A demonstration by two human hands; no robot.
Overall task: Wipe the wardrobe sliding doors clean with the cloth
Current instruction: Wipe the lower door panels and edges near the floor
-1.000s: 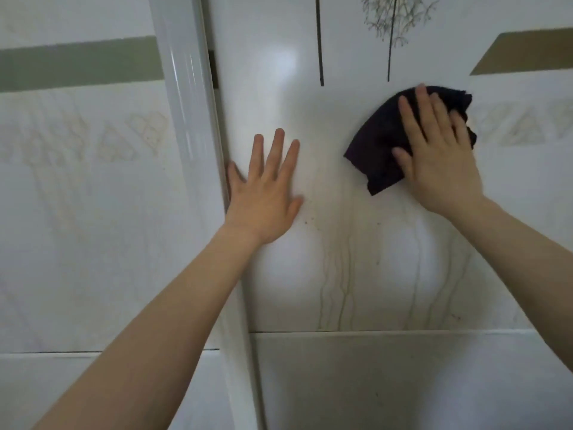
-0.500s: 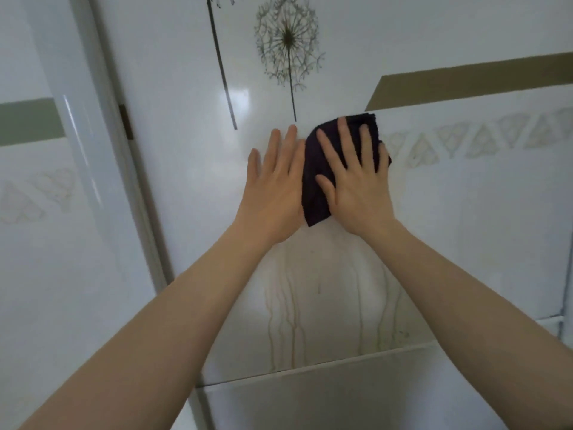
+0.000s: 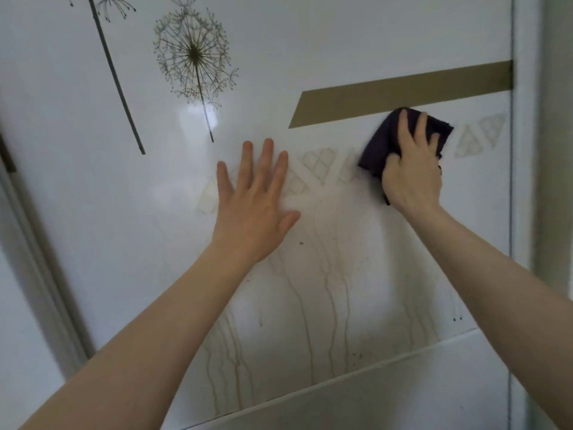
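A glossy white wardrobe sliding door (image 3: 356, 41) fills the view, printed with a dandelion, an olive band and a faint lattice strip. Brownish drip stains (image 3: 328, 293) run down its lower half. My left hand (image 3: 254, 206) lies flat on the door with fingers spread and holds nothing. My right hand (image 3: 412, 169) presses a dark purple cloth (image 3: 378, 144) against the door just under the olive band, near the right edge. Most of the cloth is hidden under my hand.
The door's vertical right frame (image 3: 524, 150) stands close to the cloth. At the left, the grey door frame (image 3: 40, 259) runs diagonally, with the other sliding door (image 3: 18, 336) beyond it. A horizontal seam (image 3: 387, 361) splits the door's lower panel.
My right hand has swept the cloth to the right, away from my left hand, toward the door's right edge. The view has shifted right; my left hand stays flat on the door.
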